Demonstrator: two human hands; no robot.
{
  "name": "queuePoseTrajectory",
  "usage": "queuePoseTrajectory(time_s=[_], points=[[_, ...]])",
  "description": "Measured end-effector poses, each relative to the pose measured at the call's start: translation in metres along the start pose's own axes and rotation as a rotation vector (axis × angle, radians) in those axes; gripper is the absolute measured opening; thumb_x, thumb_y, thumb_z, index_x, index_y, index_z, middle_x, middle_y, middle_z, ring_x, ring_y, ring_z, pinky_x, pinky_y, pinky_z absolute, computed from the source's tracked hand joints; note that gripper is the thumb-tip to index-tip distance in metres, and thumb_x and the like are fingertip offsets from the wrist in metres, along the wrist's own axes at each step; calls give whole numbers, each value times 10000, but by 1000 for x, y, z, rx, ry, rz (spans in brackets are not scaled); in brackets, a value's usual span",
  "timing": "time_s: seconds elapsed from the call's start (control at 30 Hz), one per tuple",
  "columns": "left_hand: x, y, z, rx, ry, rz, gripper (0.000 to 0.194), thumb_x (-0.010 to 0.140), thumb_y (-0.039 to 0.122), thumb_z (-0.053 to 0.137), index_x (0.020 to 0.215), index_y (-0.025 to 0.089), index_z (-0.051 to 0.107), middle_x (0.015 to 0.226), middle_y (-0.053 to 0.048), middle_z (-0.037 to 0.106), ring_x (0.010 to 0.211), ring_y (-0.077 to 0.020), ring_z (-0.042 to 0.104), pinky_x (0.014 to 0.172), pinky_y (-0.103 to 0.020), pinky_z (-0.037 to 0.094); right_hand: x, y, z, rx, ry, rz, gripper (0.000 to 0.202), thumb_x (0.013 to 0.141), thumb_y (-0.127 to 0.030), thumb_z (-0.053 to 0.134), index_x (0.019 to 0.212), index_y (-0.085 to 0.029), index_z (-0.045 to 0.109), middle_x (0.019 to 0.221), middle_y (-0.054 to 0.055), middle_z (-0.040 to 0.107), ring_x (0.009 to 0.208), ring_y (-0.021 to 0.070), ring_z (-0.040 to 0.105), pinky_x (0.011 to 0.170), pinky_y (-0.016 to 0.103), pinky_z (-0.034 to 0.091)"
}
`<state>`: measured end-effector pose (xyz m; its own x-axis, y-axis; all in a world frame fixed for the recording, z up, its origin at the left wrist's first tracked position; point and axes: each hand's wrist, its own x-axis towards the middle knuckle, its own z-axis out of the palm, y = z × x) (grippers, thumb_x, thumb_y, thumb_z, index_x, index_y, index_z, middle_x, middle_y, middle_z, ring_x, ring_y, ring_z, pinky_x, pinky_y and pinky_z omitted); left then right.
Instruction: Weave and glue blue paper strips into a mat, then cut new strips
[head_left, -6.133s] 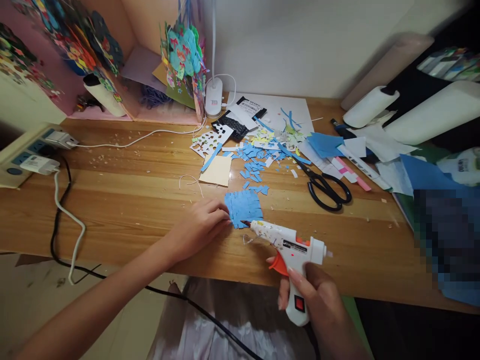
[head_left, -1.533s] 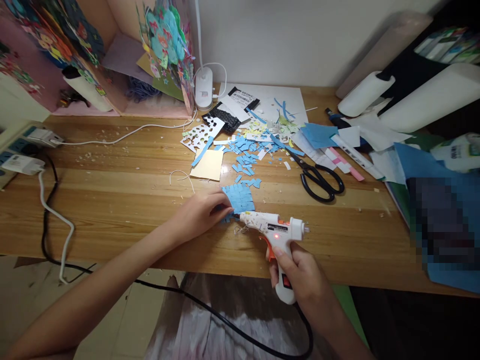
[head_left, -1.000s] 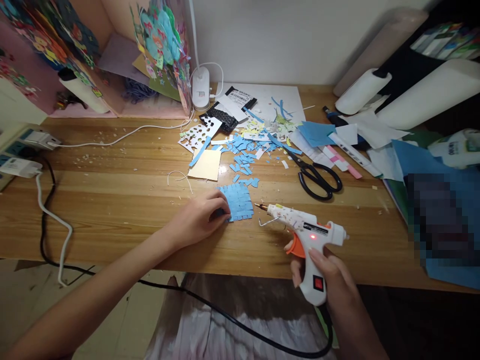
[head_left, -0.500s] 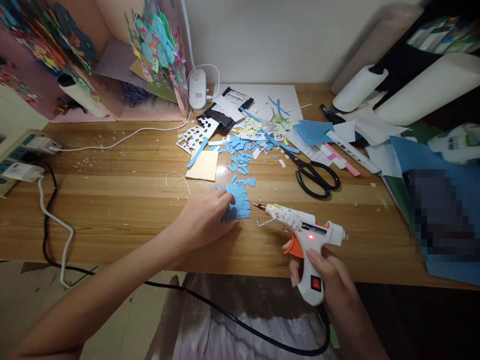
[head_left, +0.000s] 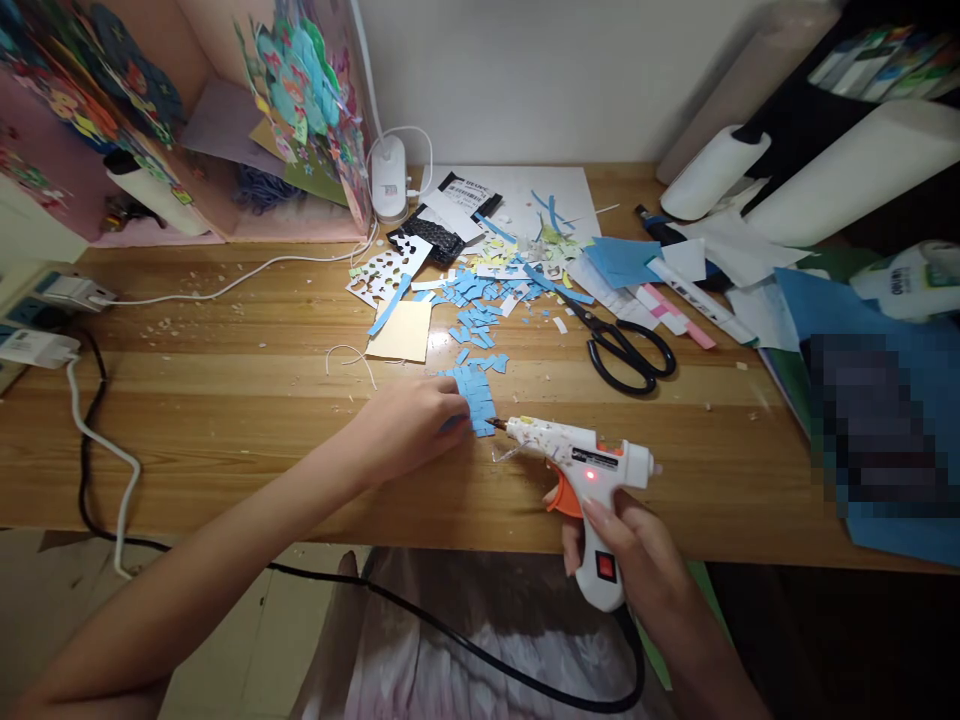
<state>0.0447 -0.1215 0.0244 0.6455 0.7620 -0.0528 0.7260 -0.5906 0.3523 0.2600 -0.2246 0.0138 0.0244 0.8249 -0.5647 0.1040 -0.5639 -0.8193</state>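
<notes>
The right hand (head_left: 645, 545), closed around the glue gun (head_left: 559, 440), has brought its nozzle (head_left: 497, 424) back beside the blue paper (head_left: 480, 398), toward the table's (head_left: 225, 450) front edge, so glue could reach, while the left hand (head_left: 409, 420) bends fingers over it, grip unclear.

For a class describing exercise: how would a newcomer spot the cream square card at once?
On the wooden desk, just beyond the left hand, lies the cream square card. Unlike the hole-filled white sheet behind it, it is plain, with a blue strip over one corner.
</notes>
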Motion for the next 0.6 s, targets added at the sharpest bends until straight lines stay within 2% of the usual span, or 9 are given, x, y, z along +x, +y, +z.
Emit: queuePoseTrajectory(time_s=[0.13,0.23,0.6], points=[[2,-9,1,-57,-31,-8,158,853,211,506,875,206,663,894,-21,658,813,-167,609,608,-240,396,-1,-2,4,-139,-16,-47,368,811,-495,433,796,-160,585,446,-17,559,389,121,462,411,233,337],[3,-12,3,-127,-23,-38,124,840,208,533,838,194,656,841,-11,663,777,-155,597,631,-235,403,-2,-5,7,-240,-4,-93,346,825,-471,418,725,-178,574,446,-18,558,420,133,502,438,237,361],[2,-15,6,-218,8,-52,141,835,215,541,825,192,680,835,-20,657,762,-146,583,632,-224,403,-2,-15,13,-475,56,-193,340,838,-466,381,630,-226,502,468,-14,573,428,153,522,489,265,382]])
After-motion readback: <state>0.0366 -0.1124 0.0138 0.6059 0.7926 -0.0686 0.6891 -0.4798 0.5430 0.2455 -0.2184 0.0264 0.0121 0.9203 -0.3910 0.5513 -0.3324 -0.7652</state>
